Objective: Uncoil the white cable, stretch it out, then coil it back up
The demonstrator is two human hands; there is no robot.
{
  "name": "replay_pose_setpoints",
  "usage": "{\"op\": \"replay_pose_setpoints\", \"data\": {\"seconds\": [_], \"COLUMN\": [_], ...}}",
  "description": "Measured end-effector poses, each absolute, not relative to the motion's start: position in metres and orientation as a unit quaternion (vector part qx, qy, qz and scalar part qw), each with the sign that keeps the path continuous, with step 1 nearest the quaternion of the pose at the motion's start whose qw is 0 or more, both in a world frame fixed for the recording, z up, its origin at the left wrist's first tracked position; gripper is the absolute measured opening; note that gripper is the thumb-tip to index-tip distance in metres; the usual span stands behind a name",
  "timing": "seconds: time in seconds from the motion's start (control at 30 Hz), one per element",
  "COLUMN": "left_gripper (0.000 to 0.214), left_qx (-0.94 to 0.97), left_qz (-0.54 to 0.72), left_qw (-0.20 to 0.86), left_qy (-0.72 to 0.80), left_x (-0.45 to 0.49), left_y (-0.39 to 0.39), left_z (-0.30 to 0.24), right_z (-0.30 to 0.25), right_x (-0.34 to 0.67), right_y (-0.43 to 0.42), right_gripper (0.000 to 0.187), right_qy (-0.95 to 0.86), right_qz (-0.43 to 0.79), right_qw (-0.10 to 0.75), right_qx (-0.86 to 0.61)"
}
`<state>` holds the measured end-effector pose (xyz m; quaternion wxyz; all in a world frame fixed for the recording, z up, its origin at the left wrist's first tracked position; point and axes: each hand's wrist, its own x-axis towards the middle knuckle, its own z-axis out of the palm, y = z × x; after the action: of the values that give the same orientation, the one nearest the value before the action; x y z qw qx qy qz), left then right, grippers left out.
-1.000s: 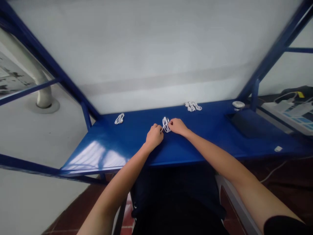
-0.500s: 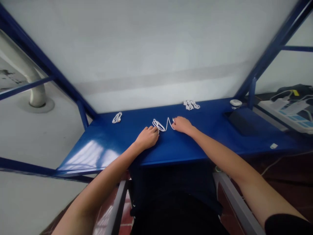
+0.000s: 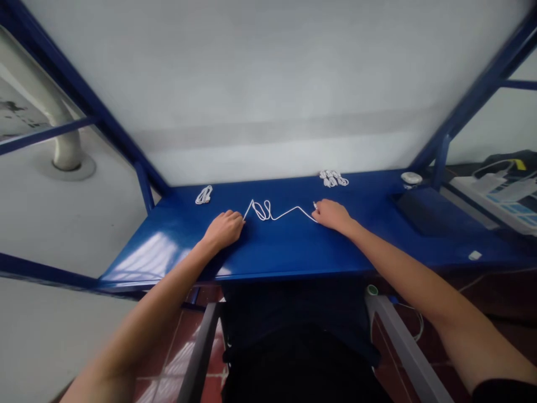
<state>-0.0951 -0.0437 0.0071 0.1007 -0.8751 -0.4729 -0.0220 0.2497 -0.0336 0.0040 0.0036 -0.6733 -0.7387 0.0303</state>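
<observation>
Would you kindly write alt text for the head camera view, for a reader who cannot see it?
Two bare hands stretch a white cable along a blue table: the left hand pinches one end, the right hand the other, with loops left near the left hand. Two coiled cable bundles lie by the white wall.

Soft even daylight, pale glare patch on the worktop (image 3: 159,254) at its left, slight overall blur, wide-angle bending at edges.

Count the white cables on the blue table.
3, perhaps more: a stretched cable held between the left hand and right hand; a coiled cable far left; a bundled heap at the back, possibly several.
</observation>
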Motion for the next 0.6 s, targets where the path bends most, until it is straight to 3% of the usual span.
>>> {"op": "replay_pose_setpoints", "data": {"seconds": [0.4,0.6], "left_gripper": [0.049,0.045], "left_qx": [-0.817,-0.767], "left_qz": [-0.122,-0.121], "left_qw": [-0.040,-0.055], "left_qy": [-0.561,-0.628], "left_x": [-0.177,-0.214], "left_y": [-0.056,-0.069], "left_z": [-0.012,-0.004], "right_z": [0.002,0.000], "right_x": [0.310,0.355], "right_y": [-0.058,-0.072], "right_gripper": [0.030,0.030], "right_qy": [-0.691,-0.654], "right_qz": [0.015,0.011], "right_qw": [0.002,-0.002], "right_qx": [-0.723,-0.756]}}
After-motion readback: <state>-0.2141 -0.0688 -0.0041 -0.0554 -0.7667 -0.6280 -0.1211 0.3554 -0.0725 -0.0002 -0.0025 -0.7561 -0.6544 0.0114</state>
